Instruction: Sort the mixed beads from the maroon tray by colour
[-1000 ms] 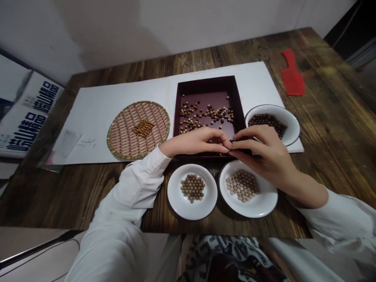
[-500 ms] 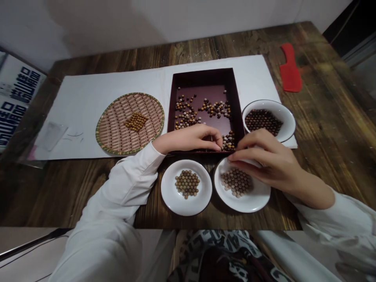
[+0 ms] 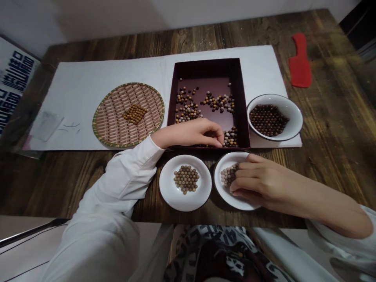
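My left hand (image 3: 202, 132) reaches over the near wall of the dark maroon box (image 3: 205, 83). Its thumb and index finger come together beside mixed beads (image 3: 230, 137) in the near right corner; whatever they pinch is too small to make out. My right hand (image 3: 261, 182) is lowered over the right white plate (image 3: 227, 197), fingers bunched at the pale beads (image 3: 227, 176). Those fingertips are partly hidden, so anything between them does not show. On the left white plate (image 3: 166, 190) lies a cluster of brownish beads (image 3: 186, 179).
A round woven tray (image 3: 107, 121) holds golden beads (image 3: 135, 113) on the white board (image 3: 73, 78). To the box's right stands a white bowl (image 3: 296, 119) of dark brown beads (image 3: 268, 119). A red cleaver-shaped scraper (image 3: 300, 66) lies at the far right of the wooden table (image 3: 331, 129).
My right hand has moved down from beside the box's near right corner onto the right plate's beads. My left hand stays at the same corner. The whole view has shifted slightly.
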Motion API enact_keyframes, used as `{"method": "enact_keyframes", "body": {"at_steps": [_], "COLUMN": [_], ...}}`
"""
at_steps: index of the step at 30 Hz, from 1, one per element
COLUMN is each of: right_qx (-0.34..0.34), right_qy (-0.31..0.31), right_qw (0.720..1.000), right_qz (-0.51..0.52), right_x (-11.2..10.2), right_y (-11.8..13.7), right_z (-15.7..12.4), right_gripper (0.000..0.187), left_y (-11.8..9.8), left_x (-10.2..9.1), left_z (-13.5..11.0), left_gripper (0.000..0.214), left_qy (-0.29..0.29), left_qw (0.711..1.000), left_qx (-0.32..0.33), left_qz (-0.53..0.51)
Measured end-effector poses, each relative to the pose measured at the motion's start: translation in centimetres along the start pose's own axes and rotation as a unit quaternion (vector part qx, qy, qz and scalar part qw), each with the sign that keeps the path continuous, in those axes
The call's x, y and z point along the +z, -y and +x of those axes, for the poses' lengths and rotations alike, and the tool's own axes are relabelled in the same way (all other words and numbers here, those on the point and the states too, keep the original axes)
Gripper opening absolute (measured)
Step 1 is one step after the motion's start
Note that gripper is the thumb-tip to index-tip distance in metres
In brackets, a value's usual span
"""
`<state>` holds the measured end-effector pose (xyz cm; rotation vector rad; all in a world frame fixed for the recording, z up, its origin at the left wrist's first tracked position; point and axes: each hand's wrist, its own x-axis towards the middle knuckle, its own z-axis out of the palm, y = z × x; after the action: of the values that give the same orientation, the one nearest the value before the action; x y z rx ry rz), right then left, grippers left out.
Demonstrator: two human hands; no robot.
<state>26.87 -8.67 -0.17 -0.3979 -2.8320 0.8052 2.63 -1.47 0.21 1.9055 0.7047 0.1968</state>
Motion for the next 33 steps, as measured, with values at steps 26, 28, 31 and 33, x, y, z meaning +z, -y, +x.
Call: {"method": "enact_keyframes", "body": {"at_steps": [26,28,31,33], "right_qx": [0.036,0.026,-0.005,-0.025], "right_qy": [0.002,-0.004,-0.047,-0.093], "right_qw": [0.999,1.0,0.998,0.992], "right_qz": [-0.013,-0.017,-0.05,-0.084], "right_x": [-0.9,-1.2,-1.5,-1.5], "right_y": [0.6,0.7,0.5,0.3], "right_z": [0.1,0.2,0.3,0.3], "right_gripper": [0.02,0.021,0.021,0.019], "left_y": [-0.3,-0.3,-0.3,-0.3], "left_x": [0.0,0.0,0.0,-0.1], "left_z": [0.0,0.0,0.0,-0.1], "left_gripper": [0.014,0.014,0.015,0.017], "left_qy": [-0.008,-0.009,-0.008,-0.01], "left_qw": [1.0,1.0,1.0,1.0], "left_qx": [-0.021,-0.021,-0.017,-0.011], "left_qz": [0.007,0.007,0.006,0.002]}}
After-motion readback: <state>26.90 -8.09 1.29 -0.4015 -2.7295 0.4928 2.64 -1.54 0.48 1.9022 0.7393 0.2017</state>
